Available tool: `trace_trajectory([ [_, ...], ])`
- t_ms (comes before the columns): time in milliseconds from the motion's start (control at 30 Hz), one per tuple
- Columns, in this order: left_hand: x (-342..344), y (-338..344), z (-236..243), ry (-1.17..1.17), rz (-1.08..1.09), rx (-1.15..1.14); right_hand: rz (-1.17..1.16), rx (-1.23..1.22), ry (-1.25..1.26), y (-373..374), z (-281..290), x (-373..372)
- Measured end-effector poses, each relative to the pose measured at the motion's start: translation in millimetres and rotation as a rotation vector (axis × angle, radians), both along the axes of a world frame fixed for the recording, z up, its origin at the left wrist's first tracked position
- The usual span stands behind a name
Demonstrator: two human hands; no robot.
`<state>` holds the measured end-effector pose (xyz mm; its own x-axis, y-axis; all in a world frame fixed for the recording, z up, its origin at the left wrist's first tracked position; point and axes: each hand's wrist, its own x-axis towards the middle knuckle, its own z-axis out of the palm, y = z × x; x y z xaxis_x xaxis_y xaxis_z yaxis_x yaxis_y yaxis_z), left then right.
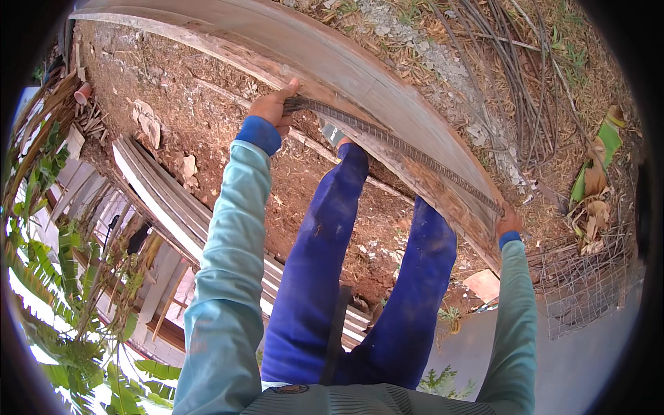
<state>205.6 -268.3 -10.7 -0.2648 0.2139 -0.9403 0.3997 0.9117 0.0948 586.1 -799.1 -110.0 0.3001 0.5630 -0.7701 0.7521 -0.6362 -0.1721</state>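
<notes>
A short bundle of ribbed steel rebar (404,149) runs slantwise along the top of a long wooden plank (387,166). At its far left end is my left hand (275,107), fingers closed round it and thumb raised. My right hand (510,220) closes on the opposite end, near the right end of the plank. Its fingers are partly hidden. How many bars lie together I cannot tell. Below the plank stand my legs in blue trousers (311,256), one shoe (332,133) showing at its edge.
Long thin rods (494,62) lie on dry grass at the far right. Wire mesh (588,283) rests at the right beside a grey wall (456,346). Stacked boards (162,200) lie to the left on reddish soil. A green banana leaf (609,145) is at the right.
</notes>
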Motion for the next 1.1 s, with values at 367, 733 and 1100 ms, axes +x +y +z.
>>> trace_trajectory([
  [367, -7, 7, -10, -0.089, 0.029, -0.116, -0.063, -0.061, 0.014, 32, -60, -4],
  [733, -20, -11, -7, -0.180, 0.263, 0.039, 0.044, 0.098, 0.037, 36, 63, 35],
  [1100, -3, -59, 83, -0.654, 0.368, 0.366, -0.107, -0.124, -0.016, -1, 312, 33],
])
